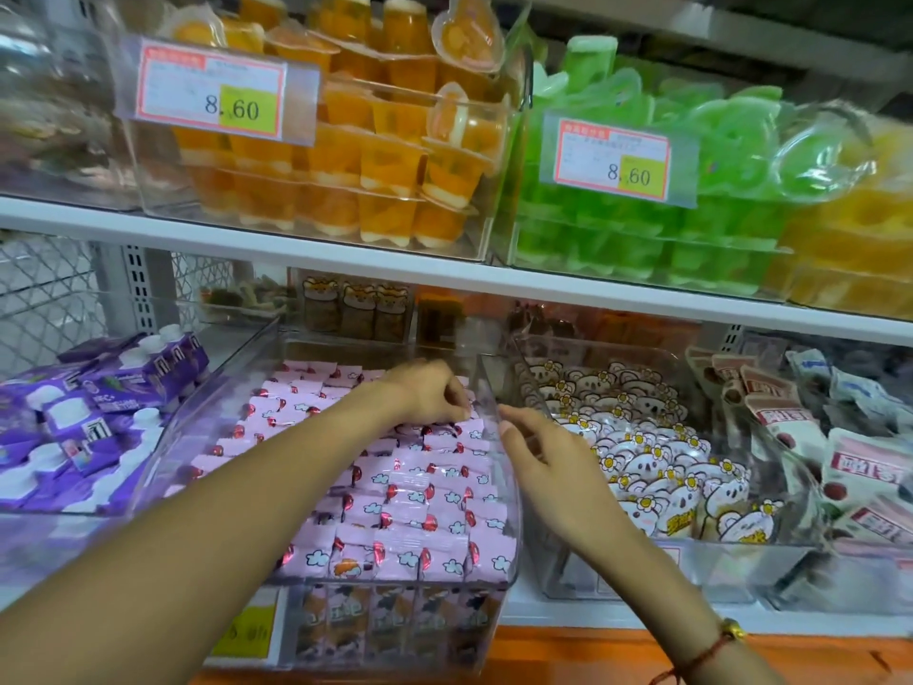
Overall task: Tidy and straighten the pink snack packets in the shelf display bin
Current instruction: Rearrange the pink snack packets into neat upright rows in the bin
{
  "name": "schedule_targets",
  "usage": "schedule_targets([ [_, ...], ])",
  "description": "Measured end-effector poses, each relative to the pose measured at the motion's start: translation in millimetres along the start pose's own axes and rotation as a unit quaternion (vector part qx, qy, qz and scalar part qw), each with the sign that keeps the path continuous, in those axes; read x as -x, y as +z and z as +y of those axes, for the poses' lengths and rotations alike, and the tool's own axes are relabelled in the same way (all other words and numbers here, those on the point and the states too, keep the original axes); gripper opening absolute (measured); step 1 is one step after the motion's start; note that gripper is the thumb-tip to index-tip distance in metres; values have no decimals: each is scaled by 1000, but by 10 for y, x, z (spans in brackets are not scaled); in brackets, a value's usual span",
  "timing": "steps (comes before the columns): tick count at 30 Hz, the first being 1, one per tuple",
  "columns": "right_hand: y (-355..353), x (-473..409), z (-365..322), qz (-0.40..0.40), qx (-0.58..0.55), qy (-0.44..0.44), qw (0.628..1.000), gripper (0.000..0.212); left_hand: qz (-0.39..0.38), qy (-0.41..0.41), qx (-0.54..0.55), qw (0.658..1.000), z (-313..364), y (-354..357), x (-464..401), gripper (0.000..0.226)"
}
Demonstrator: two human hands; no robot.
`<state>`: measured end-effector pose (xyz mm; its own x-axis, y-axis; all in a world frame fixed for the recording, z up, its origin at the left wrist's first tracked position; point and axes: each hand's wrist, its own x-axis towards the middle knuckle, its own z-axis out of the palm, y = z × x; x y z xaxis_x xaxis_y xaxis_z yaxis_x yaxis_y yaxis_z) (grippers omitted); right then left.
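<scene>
Fingertips of the left hand [429, 394] curl down among pink packets [420, 491], grip unclear; right hand [538, 454] hovers loosely spread beside the clear bin [511, 511] wall.

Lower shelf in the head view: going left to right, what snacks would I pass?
Purple cartons → pink packets, where the left hand reaches in → koala packets → white-and-red packets.

Pink snack packets [395, 491] with red and cloud prints, in overlapping rows inside clear display bin [509, 491]
</scene>
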<state>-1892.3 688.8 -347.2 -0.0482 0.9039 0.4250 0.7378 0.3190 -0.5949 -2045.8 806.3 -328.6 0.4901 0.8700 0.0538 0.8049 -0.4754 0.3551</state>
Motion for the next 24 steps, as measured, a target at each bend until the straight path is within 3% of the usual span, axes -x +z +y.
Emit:
schedule_targets([
  [3,1,2,-10,-2,3,-1,1000,33,11,2,-31,999,23,-22,13,19],
  [7,-5,12,-15,-4,-5,-5,1000,32,125,-3,-117,985,62,54,54,23],
  [10,-1,10,-13,0,-3,-5,1000,32,217,-18,7,976,77,100,83,24],
  [12,-10,3,-22,-1,2,0,1000,32,284,-44,120,950,109,61,116,18],
  [14,-17,1,-32,-7,0,2,1000,32,350,-82,244,900,124,-38,175,17],
  [17,-19,-5,-54,-9,-4,6,1000,29,415,-131,443,784,110,-233,347,17],
  [20,-49,6,-112,33,-19,-3,999,46,375,-162,618,671,99,-324,614,20],
  [22,-72,35,-193,42,-69,-35,996,67,324,-162,677,640,136,-313,801,22],
  [24,-72,75,-332,20,-143,-75,987,70,273,-157,712,628,187,-263,934,27],
])
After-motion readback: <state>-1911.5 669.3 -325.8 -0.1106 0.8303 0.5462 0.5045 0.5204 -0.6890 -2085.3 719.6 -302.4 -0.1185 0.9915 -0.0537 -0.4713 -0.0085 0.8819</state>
